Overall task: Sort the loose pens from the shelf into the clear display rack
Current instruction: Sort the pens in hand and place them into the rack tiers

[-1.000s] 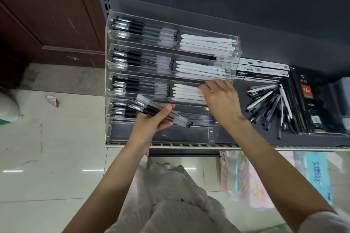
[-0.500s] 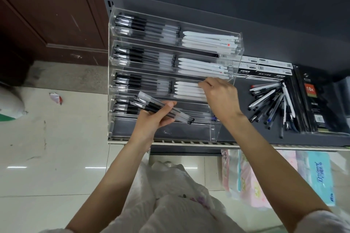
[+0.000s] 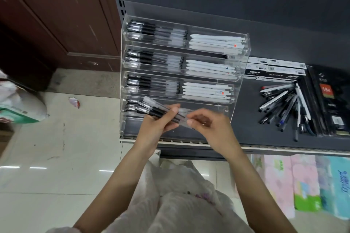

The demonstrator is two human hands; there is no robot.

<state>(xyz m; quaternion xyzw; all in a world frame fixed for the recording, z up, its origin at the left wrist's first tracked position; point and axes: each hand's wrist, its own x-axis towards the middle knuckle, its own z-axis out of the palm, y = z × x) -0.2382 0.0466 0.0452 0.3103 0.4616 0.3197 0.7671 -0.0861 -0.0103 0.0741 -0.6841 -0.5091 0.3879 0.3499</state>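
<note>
While left hand (image 3: 161,121) grips pens (image 3: 151,108), right hand (image 3: 212,128) pinches one.

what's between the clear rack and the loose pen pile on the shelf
Only bare dark shelf lies between the rack and the loose pens, as the head view shows. Nothing sits in that strip; the white boxes are further back.

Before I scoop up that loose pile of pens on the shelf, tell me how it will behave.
The loose pens lie crisscrossed, so they would likely scatter rather than lift together. Their round barrels may roll on the flat dark shelf. They look thin and stiff, probably light.
</note>
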